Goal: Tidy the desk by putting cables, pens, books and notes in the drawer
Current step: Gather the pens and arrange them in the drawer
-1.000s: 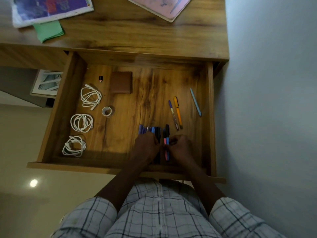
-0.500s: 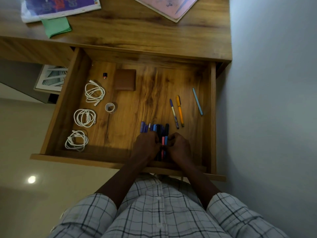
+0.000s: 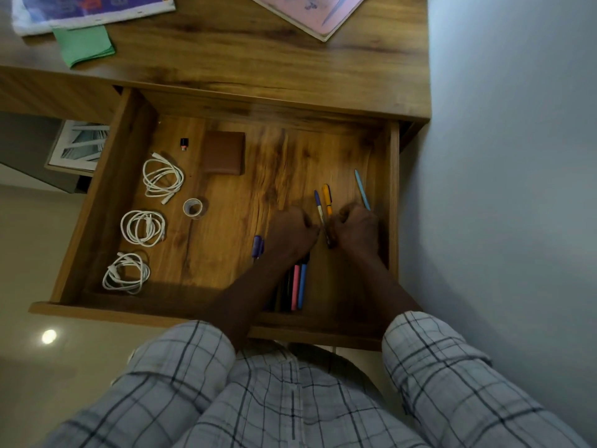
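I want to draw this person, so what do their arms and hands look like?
The left hand and right hand are bare, with no gloves. The left sleeve and right sleeve are pale with thin dark lines crossing in big checks. They end near the elbows, and nothing is worn below them.

Pen row (image 3: 298, 286) half under left forearm (image 3: 255, 286), pink book (image 3: 310, 11) cropped at top
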